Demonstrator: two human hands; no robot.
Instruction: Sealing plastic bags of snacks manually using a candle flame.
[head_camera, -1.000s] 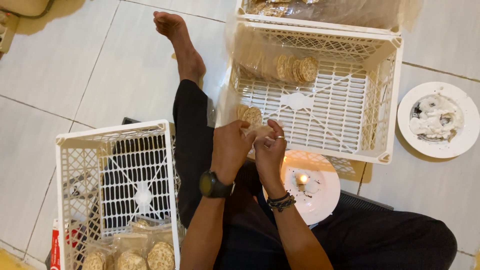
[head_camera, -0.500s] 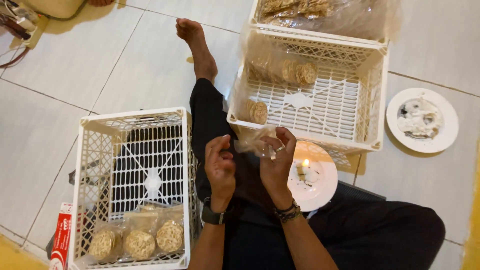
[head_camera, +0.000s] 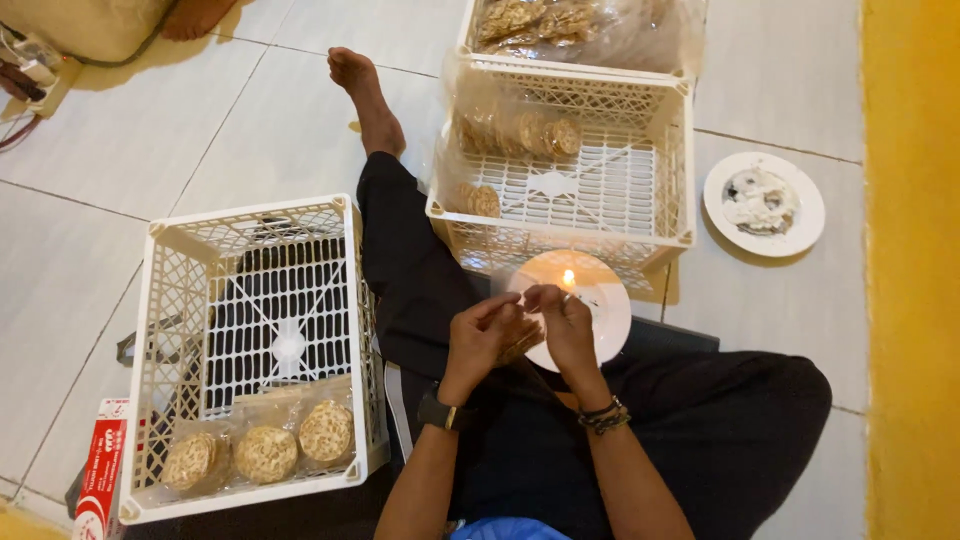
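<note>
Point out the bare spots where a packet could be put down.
Free: the upper half of the left crate, above its three cracker packets, and floor tiles between that crate and the foot. Crowded: around the candle plate and both hands.

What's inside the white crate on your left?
The left crate holds three clear bags of round crackers along its near wall. The rest shows bare lattice, with dark fabric under it. Anything beneath the bags is covered.
</note>
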